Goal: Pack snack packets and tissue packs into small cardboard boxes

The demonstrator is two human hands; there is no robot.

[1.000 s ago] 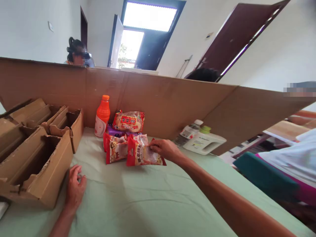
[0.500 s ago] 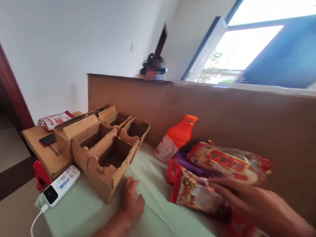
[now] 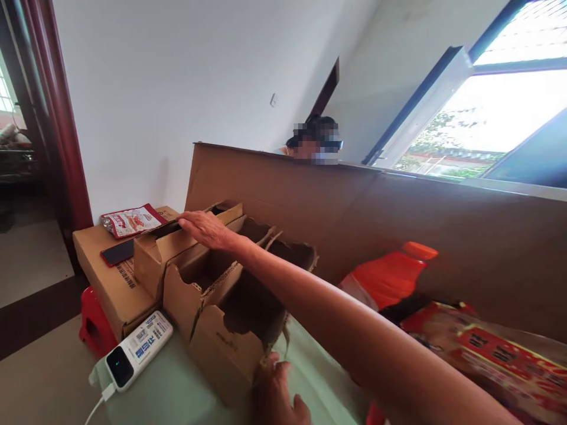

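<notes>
My right arm stretches across the view to the left. My right hand lies over the rear cardboard box, its fingers hooked over the upper edge and their tips partly hidden. Low in the middle, my left hand has its fingers against the side of the front cardboard box, thumb held apart, nothing visible in it. Several open-topped boxes with torn, notched rims stand together between the hands; their insides are dark. An orange-capped bottle leans behind my right arm, beside a red snack packet.
A white power bank with a cable lies on the green cloth. At left, a carton bears a phone and a red-and-white pouch, near a red stool. Behind a tall cardboard panel is another person.
My right hand has left the snack packets and crossed leftward to the rear box. My left hand now touches the front box. The camera has turned, shifting the scene rightward.
</notes>
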